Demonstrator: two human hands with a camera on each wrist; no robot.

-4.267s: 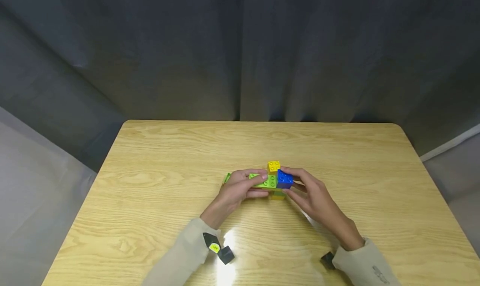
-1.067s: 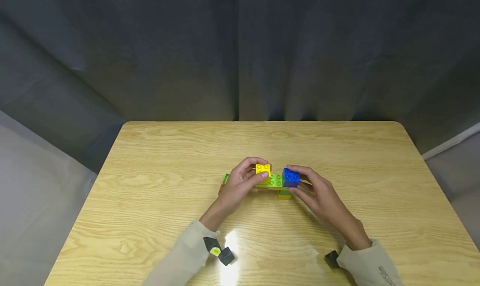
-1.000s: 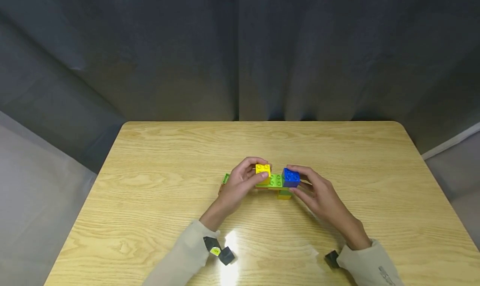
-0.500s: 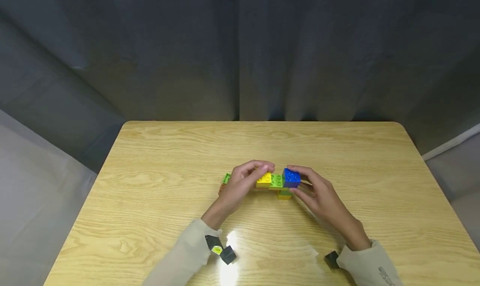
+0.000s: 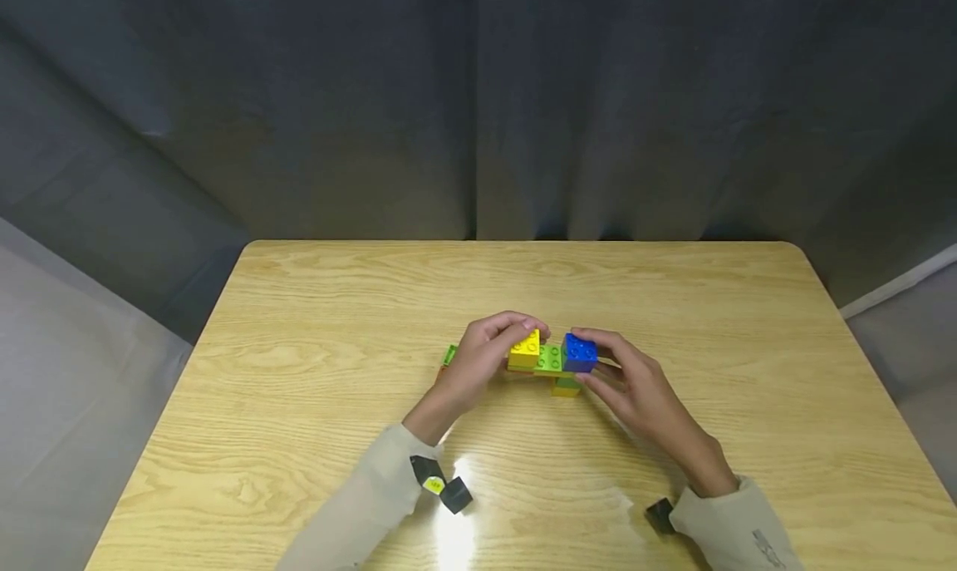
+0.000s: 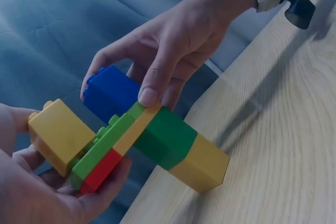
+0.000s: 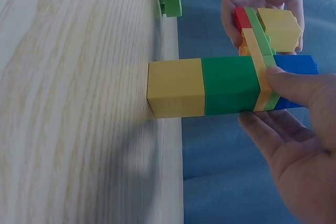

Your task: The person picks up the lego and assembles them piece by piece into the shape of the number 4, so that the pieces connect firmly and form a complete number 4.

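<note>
Over the wood-grain table, left hand curls its fingers round a yellow block against the light green plate; right hand pinches the blue block atop it; dark curtain behind.

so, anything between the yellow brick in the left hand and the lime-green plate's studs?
Nothing visible. The left hand has the yellow brick right at the lime-green plate, no other brick between; can't tell if it's fully seated. The blue brick stands farther along, past bare studs.
</note>
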